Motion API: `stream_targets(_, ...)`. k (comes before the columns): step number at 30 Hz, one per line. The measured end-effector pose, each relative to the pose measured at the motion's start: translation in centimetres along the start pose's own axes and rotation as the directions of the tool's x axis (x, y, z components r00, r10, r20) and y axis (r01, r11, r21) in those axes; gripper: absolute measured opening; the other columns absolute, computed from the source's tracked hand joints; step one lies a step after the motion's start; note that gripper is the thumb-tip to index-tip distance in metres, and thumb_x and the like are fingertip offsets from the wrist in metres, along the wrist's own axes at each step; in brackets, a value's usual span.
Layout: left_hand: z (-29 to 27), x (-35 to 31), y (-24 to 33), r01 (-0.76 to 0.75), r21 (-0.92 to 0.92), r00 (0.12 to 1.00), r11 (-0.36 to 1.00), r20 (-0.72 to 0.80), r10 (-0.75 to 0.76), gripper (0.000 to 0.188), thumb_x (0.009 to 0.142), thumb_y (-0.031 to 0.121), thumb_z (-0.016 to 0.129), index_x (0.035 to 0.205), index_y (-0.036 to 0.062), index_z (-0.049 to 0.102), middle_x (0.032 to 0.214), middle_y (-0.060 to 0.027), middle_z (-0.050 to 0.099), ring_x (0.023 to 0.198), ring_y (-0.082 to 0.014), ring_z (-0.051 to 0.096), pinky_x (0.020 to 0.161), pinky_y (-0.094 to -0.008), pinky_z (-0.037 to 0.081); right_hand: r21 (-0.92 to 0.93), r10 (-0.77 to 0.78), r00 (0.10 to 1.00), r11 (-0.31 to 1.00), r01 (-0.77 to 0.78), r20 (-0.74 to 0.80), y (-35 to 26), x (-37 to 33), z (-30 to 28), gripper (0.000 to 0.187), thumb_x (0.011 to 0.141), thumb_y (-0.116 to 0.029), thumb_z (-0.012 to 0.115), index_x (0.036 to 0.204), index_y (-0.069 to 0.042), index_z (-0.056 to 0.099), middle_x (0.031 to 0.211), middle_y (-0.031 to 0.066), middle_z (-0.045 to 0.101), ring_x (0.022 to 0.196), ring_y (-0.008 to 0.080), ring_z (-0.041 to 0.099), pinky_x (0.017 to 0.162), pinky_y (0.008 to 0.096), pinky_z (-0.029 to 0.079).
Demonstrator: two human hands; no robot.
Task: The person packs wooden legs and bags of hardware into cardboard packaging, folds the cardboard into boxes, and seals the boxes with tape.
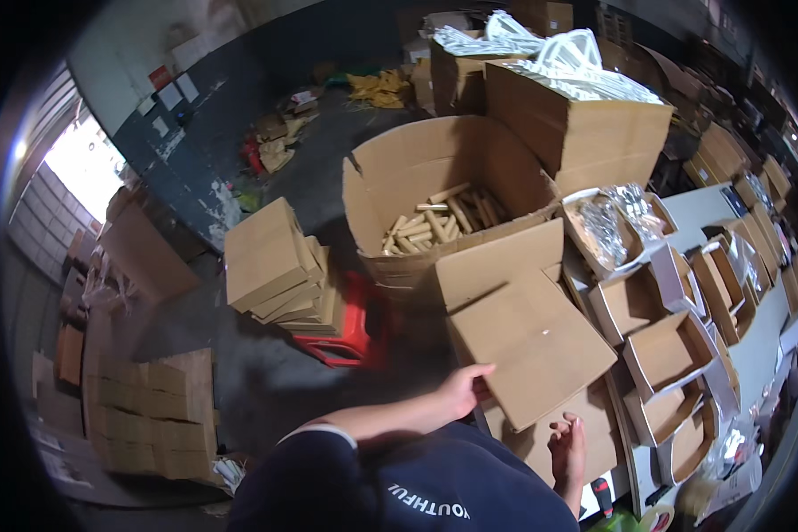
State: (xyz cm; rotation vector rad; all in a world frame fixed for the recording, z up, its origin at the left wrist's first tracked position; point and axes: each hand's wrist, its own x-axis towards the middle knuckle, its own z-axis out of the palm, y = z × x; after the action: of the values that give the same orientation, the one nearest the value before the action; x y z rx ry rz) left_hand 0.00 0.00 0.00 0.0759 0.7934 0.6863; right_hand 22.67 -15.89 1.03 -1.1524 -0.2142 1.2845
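A flat, closed brown cardboard box (541, 346) lies tilted in front of me, above another sheet of cardboard (585, 426) on the work surface. My left hand (464, 390) is closed on its left corner, the thumb on top and the other fingers mostly hidden. Just off the near edge of the box, my right hand (569, 448) holds nothing, its fingers loosely bent and apart. An upright cardboard flap (501, 262) stands behind the box.
Left of me, flat boxes (270, 257) are stacked on a red stool (346, 328). A large carton (372, 204) holds tan rolls (439, 217). Open trays (669, 355) line the table at right; a screwdriver (602, 496) and tape roll (656, 519) lie near my right forearm.
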Motion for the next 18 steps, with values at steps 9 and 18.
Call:
stream_targets(9,-1.4,-13.9,21.1,-0.796,0.029,0.6,0.604,-0.093,0.795,0.048,0.084,0.029,0.05,0.125,0.0048,0.044,0.122,-0.0101,0.052,0.113,-0.0279,0.048,0.097,-0.0439,0.037,-0.381,0.078,0.976,0.912,-0.152,-0.205,2.2,1.5,0.9,0.016,0.087,-0.026,0.057,0.094,-0.012,0.053,0.075,-0.001,0.057,0.059,0.0053,0.045,0.054,0.02,0.037)
stream_targets(18,-22.0,-20.2,45.0,-0.553,0.567,0.416,0.611,-0.448,0.792,0.041,0.083,0.029,0.053,0.114,0.0014,0.053,0.11,-0.0131,0.059,0.102,-0.0232,0.056,0.089,-0.0368,0.044,-0.649,0.065,0.998,0.758,-0.067,-0.027,3.9,8.2,7.4,0.018,0.085,-0.017,0.06,0.098,-0.007,0.052,0.078,0.0013,0.055,0.066,0.0084,0.049,0.057,0.0223,0.04)
